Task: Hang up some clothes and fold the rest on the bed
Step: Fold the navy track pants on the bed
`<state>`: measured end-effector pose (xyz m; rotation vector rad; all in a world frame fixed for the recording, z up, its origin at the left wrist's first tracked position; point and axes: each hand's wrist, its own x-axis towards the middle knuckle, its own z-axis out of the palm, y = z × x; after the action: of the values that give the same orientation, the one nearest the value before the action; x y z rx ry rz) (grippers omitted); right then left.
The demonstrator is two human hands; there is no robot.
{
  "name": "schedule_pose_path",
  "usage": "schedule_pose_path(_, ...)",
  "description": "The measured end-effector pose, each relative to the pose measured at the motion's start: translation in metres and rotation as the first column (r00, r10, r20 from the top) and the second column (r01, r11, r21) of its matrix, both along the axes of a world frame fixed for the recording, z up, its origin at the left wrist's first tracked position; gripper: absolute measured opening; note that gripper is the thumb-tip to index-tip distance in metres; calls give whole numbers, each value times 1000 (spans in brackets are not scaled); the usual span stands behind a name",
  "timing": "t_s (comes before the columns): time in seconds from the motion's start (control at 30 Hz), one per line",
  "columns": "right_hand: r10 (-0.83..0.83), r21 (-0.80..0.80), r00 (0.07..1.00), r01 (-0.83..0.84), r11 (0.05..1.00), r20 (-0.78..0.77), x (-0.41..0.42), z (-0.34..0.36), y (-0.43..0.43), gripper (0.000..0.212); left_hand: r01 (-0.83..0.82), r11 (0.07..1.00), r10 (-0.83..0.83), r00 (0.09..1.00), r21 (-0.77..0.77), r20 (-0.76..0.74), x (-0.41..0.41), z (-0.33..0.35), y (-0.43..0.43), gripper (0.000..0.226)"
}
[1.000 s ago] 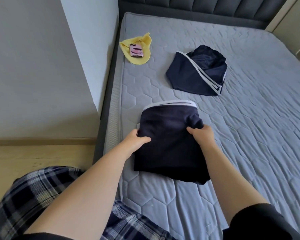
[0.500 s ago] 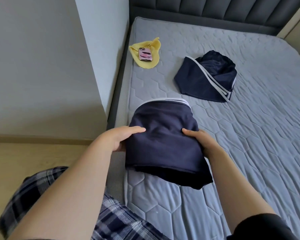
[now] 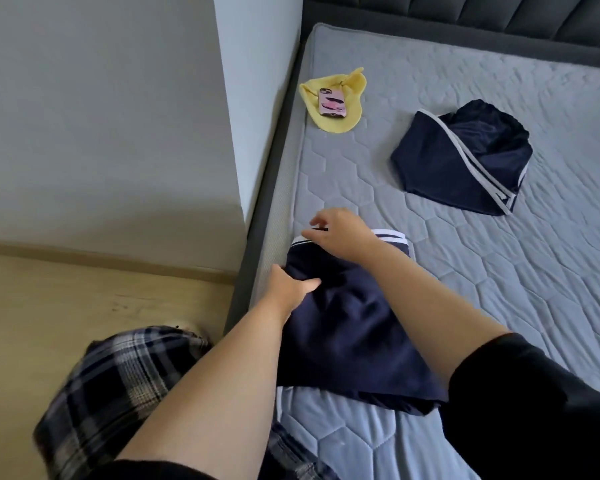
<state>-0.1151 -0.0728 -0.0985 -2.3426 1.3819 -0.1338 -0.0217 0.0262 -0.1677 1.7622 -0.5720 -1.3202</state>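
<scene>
A folded navy garment with a white-striped waistband lies near the left edge of the grey quilted mattress. My left hand grips its left edge, thumb on top of the cloth. My right hand reaches across to the garment's far left corner and pinches the waistband there; my forearm hides part of the band. A second folded navy garment with white stripes lies further back on the bed, away from both hands.
A yellow cloth with a pink-cased phone on it lies at the bed's far left. A grey wall corner stands against the bed's left side. The dark headboard runs along the back. Wooden floor lies to my left.
My right hand left the garment's right edge and crossed over to its far left corner. My left hand slid in and closed on the left edge. The view shifted left.
</scene>
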Motion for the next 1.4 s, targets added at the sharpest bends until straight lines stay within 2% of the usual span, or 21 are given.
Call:
schedule_pose_path(0.07, 158, 49, 973, -152, 987, -166, 21, -4, -10, 28, -21, 1000, 20, 1000, -22, -23, 1, -3, 1, 59)
schedule_pose_path(0.13, 224, 88, 944, -208, 974, -244, 31, -8, -21, 24, -19, 1000, 18, 1000, -23, -14, 1, -5, 1, 60)
schedule_pose_path(0.2, 168, 137, 962, -140, 981, -217, 29, -13, -34, 25, -15, 999, 15, 1000, -39, 15, -1, -7, -2, 62)
schedule_pose_path(0.27, 22, 126, 982, 2, 992, -189, 21, -20, -38, 27, -3, 998, 7, 997, -57, 75, -1, -8, -6, 67)
schedule_pose_path(0.33, -105, -91, 986, 93, 991, -131, 13, -25, -29, 24, 30, 999, -22, 986, -45, 164, -3, -9, -7, 75)
schedule_pose_path(0.4, -172, -391, 973, 220, 894, 153, -4, -25, -9, 20, 51, 999, -51, 950, 8, 307, -8, -6, -6, 81)
schedule_pose_path(0.43, -167, -478, 931, 314, 820, 325, -17, -23, 4, 18, 41, 999, -45, 897, 20, 439, -11, -2, -5, 81)
schedule_pose_path(0.47, -157, -520, 881, 398, 756, 446, -33, -23, 15, 18, 39, 999, -28, 793, -4, 608, -13, 4, -4, 77)
schedule_pose_path(0.53, -232, -521, 843, 492, 697, 485, -68, -31, 36, 25, 183, 963, 87, 491, -200, 867, -17, 16, -5, 61)
schedule_pose_path(0.57, -325, -468, 832, 529, 708, 449, -84, -39, 45, 31, 344, 887, 165, 385, -307, 908, -21, 19, -6, 53)
schedule_pose_path(0.6, -444, -355, 801, 584, 730, 402, -99, -48, 54, 38, 523, 784, 184, 318, -334, 930, -27, 20, -5, 48)
schedule_pose_path(0.63, -575, -177, 739, 655, 734, 350, -114, -56, 60, 47, 667, 693, 131, 256, -273, 958, -35, 17, -3, 47)
schedule_pose_path(0.67, -701, 67, 643, 720, 690, 309, -128, -62, 64, 54, 754, 642, 6, 173, -137, 985, -44, 13, 0, 51)
schedule_pose_path(0.73, -859, 528, 451, 682, 506, 240, -148, -68, 64, 63, 777, 606, -289, 18, 168, 957, -59, 0, 5, 62)
schedule_pose_path(0.77, -893, 660, 391, 613, 435, 224, -156, -69, 60, 67, 757, 603, -369, -16, 252, 929, -64, -8, 5, 67)
schedule_pose_path(0.83, -915, 825, 355, 445, 348, 194, -163, -68, 51, 66, 741, 598, -407, -48, 307, 912, -68, -15, 3, 72)
schedule_pose_path(0.93, -909, 928, 400, 283, 243, 116, -160, -68, 48, 52, 737, 590, -394, -94, 330, 914, -68, -16, 2, 73)
schedule_pose_path(1.03, -902, 962, 416, 184, 203, 111, -160, -62, 51, 47, 743, 580, -425, -73, 333, 902, -68, -14, 6, 69)
schedule_pose_path(1.13, -878, 968, 460, 129, 214, 132, -158, -47, 54, 48, 764, 585, -469, 45, 272, 882, -63, -6, 9, 61)
schedule_pose_path(1.23, -860, 945, 464, 125, 301, 213, -142, -21, 53, 39, 736, 659, -477, 253, 152, 842, -58, 10, 12, 57)
schedule_pose_path(1.4, -765, 820, 516, 191, 540, 384, -103, 38, 51, 31, 569, 817, -365, 632, -90, 684, -49, 43, 14, 53)
